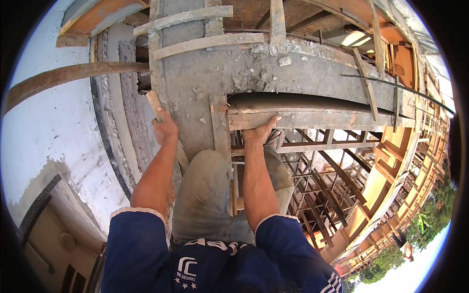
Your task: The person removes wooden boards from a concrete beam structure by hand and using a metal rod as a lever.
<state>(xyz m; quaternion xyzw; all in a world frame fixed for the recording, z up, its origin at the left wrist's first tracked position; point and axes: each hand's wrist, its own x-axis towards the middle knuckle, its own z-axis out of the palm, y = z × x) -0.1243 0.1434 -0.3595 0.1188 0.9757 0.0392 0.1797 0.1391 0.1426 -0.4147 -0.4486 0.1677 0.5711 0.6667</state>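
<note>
My left hand [165,128] is closed around a narrow wooden strip [154,101] at the left edge of the grey concrete slab [188,117]. The strip's upper end sticks out past my fingers. My right hand [260,133] grips the near edge of a long grey wooden plank [312,118], its thumb laid along the plank's face and the other fingers mostly hidden. Behind the plank runs a dark gap [303,102]. Just right of that hand is my sandalled foot [276,138], and an upright board [220,122] stands between my hands.
Concrete rubble [264,73] lies on the slab, with wooden battens [207,45] across its far part. A thin dark rod [391,84] crosses at right. Below on the right is an open drop with wooden scaffolding [337,180]. A white wall [63,132] rises at left.
</note>
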